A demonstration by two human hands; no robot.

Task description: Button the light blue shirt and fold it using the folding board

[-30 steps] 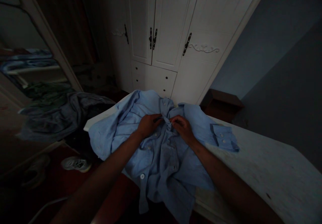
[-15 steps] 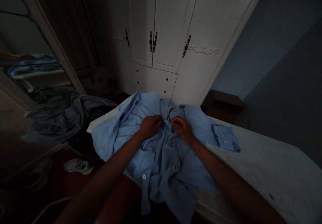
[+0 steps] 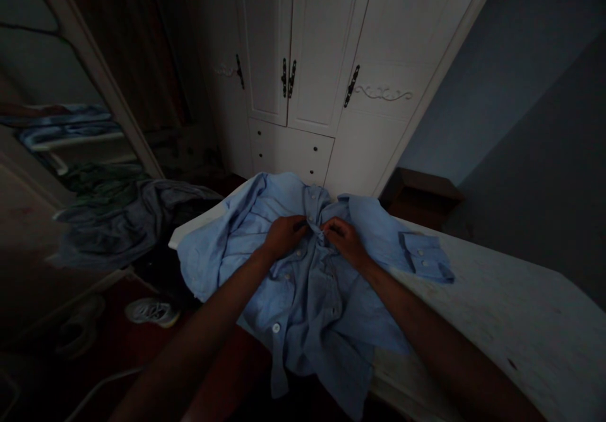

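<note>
A light blue button-up shirt (image 3: 303, 308) lies front up across a pale table, its lower hem hanging over the near edge. My left hand (image 3: 286, 235) pinches the shirt's button strip in the upper middle. Just to its right, my right hand (image 3: 343, 239) grips the facing edge of the placket, fingertips closed on the cloth. Between the hands the fabric is bunched and lifted a little; whether a button sits in the fingers is too dark to tell. Lower down, a white button (image 3: 276, 328) shows on the strip. One cuffed sleeve (image 3: 425, 258) stretches to the right.
The pale tabletop (image 3: 511, 308) extends to the right. A white wardrobe (image 3: 312, 49) stands behind. Grey and green clothes (image 3: 127, 220) are heaped at left beside a mirror (image 3: 71, 93). A shoe (image 3: 151, 312) lies on the red floor, and a brown wooden box (image 3: 426, 194) stands at back right.
Both hands keep their hold on the placket with only tiny finger movement. The whole view has shifted slightly.
</note>
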